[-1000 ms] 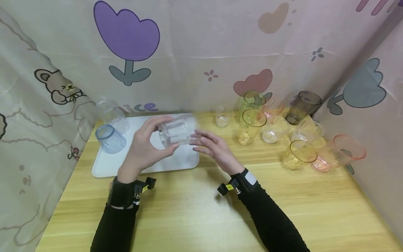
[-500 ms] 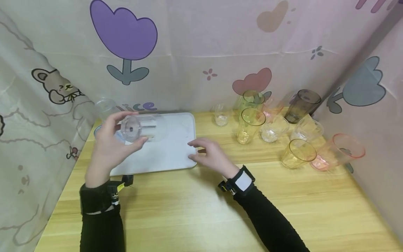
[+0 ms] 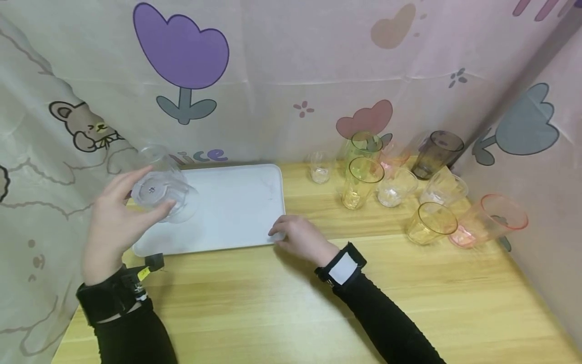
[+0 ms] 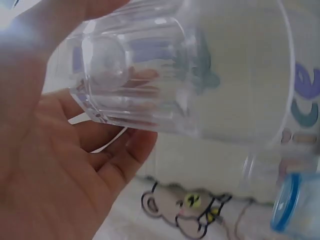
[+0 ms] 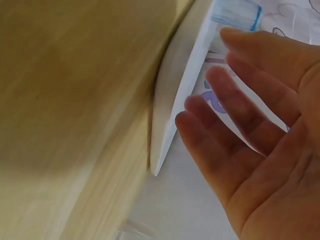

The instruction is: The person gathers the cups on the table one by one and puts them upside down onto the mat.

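My left hand [image 3: 120, 217] grips a clear drinking glass [image 3: 156, 192] near its base, above the left part of a white tray [image 3: 232, 202]. The glass is tipped on its side, its base toward me and its faceted lower wall showing in the left wrist view. A blue glass [image 4: 295, 205] stands close by, mostly hidden behind the held glass in the head view. Another clear glass [image 3: 154, 153] is at the tray's far left corner. My right hand [image 3: 302, 240] is at the tray's front right corner, fingers loosely bent and holding nothing.
Several glasses stand on the wooden table [image 3: 282, 308] to the right: a small clear one [image 3: 320, 168], yellow tumblers [image 3: 362, 183], a dark grey one [image 3: 438, 154] and a pink one [image 3: 491, 220]. A patterned curtain [image 3: 268, 101] closes off the back and sides.
The left hand has carried the clear glass leftward across the tray, turning its base toward me. The right hand has dropped back from near the glass to the tray's front right corner.
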Demonstrator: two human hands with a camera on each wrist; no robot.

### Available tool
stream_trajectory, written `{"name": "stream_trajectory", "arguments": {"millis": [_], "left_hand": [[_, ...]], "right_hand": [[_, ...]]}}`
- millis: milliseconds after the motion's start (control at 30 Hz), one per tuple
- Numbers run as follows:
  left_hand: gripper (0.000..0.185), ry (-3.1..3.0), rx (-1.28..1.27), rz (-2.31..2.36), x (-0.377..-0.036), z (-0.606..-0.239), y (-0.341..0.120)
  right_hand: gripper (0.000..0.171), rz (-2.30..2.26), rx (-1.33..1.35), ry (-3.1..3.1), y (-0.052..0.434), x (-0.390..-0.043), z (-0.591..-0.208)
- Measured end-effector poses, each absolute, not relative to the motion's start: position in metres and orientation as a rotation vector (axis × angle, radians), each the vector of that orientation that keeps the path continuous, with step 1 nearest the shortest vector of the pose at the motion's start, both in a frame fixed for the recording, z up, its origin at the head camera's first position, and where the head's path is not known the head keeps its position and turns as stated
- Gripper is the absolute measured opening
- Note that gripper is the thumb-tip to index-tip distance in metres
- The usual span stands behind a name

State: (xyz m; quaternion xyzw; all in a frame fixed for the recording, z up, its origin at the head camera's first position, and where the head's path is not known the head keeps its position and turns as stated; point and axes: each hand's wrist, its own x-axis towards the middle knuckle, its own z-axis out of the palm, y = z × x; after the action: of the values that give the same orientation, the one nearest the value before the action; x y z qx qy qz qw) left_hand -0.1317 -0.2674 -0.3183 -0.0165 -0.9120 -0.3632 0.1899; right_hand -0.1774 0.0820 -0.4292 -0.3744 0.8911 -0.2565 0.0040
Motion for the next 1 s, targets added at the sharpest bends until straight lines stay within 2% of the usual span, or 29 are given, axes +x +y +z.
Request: {"name": "stream_trajectory", "arguments": {"millis": [400,600,1000], "left_hand": [[0.083,-2.694,0.154,-0.993,-0.122,-0.326,-0.309],[0.091,-2.839,0.226,-1.015,-0.122,-0.332,-0.322],[0.087,-3.022,0.178,-0.949,-0.136,-0.350,-0.334]], "right_hand": [[0.016,-0.713,-1.226,2.833,0.081,-0.178,-0.440],[0.016,-0.701,-1.215,2.856,0.080,-0.177,-0.442],[0.017,-0.716,-1.192,2.856,0.080,-0.176,-0.442]]}}
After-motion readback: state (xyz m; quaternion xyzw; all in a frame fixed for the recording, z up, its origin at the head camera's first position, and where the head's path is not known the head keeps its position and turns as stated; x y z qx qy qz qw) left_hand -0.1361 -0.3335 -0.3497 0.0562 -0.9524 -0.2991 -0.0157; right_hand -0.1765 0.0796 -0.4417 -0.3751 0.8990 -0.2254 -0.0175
